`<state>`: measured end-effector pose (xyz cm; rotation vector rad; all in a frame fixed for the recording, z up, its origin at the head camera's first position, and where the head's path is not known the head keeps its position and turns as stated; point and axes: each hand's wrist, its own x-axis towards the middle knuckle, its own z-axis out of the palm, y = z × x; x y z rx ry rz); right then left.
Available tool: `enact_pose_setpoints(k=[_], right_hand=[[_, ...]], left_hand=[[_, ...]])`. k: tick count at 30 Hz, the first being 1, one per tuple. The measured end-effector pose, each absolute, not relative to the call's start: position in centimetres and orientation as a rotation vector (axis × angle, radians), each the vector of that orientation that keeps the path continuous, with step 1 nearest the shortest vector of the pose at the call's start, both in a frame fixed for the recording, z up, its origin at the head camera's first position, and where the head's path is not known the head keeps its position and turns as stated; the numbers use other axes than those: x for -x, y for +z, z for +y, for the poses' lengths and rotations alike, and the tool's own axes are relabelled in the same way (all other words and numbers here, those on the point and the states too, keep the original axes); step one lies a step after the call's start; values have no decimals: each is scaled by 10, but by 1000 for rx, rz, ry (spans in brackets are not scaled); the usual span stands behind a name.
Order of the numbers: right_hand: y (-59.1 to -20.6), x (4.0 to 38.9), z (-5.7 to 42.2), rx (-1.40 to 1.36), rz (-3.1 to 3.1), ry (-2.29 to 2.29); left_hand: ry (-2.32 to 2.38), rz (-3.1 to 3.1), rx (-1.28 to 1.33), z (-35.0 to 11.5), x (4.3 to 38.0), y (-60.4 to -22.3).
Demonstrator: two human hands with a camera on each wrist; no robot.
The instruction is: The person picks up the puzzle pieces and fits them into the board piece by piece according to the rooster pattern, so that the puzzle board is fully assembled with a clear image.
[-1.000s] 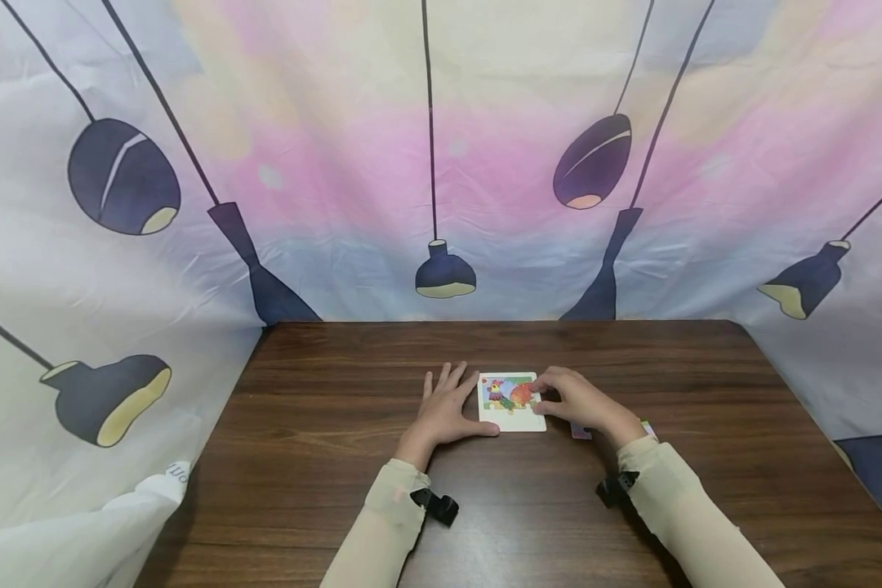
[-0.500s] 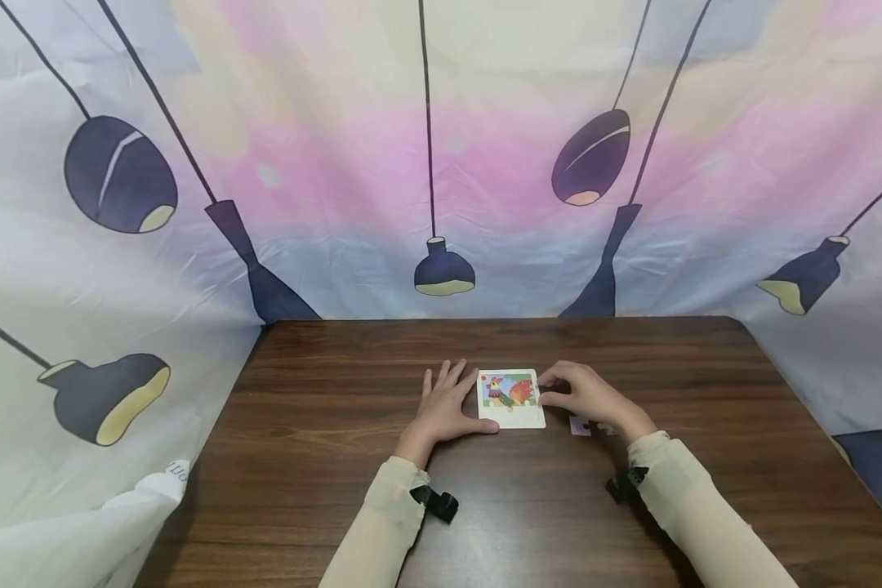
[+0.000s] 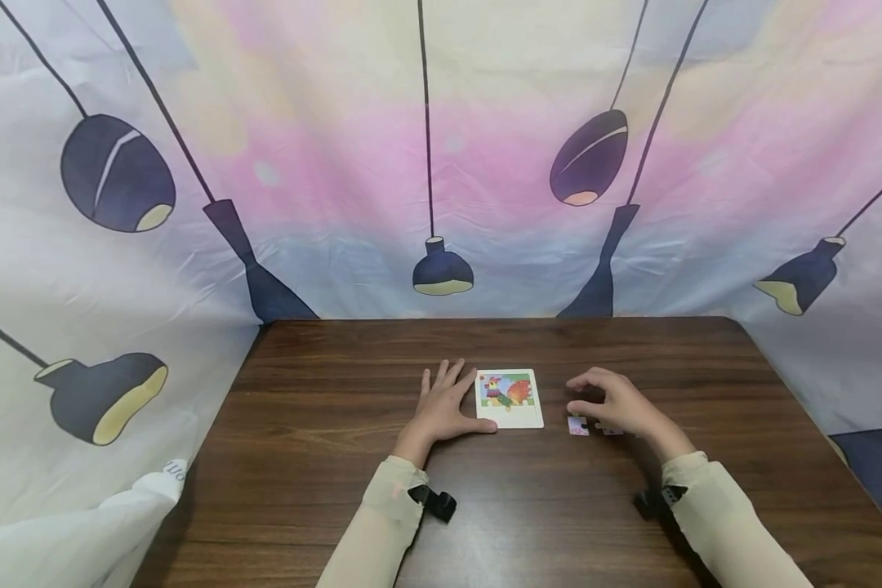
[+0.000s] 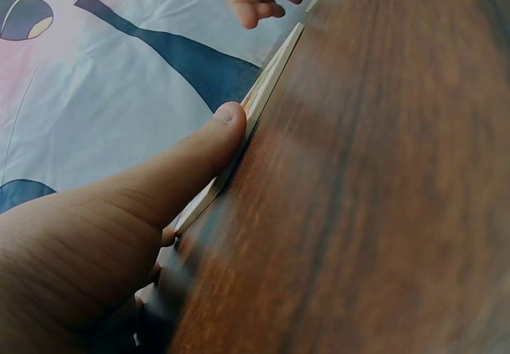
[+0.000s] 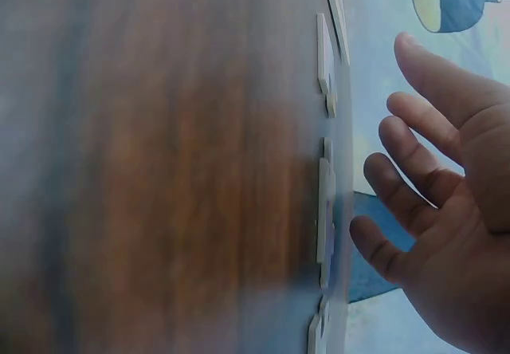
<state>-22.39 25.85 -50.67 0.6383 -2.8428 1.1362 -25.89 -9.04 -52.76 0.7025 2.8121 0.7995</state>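
A white puzzle board (image 3: 510, 417) with a colourful rooster picture in its upper part lies flat on the table. My left hand (image 3: 443, 412) is spread at its left side, the thumb touching the front corner and the index finger by the back one. The left wrist view shows that thumb (image 4: 211, 143) against the board's edge. My right hand (image 3: 617, 404) hovers right of the board, fingers loosely bent and holding nothing. Below it lies a purple puzzle piece (image 3: 578, 425). Other pieces (image 3: 612, 429) are partly hidden under the hand; the right wrist view shows several pieces (image 5: 325, 210) edge-on.
The brown wooden table (image 3: 338, 490) reaches back to a patterned cloth (image 3: 514, 245) printed with lamps. White fabric (image 3: 118, 523) hangs along the left side. Each wrist carries a small black camera (image 3: 435, 502).
My right hand has left the board's right edge and moved right, over the loose pieces, uncovering the rooster's tail. The left hand has stayed in place.
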Motion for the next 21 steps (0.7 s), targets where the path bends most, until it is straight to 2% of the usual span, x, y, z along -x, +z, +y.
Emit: enact_pose_setpoints(k=[5, 21], right_hand=[[-507, 215, 267, -662, -2849, 1211], [-508, 202, 276, -685, -2919, 952]], left_hand=[[803, 2811, -706, -90, 259, -528], [811, 2812, -702, -92, 257, -525]])
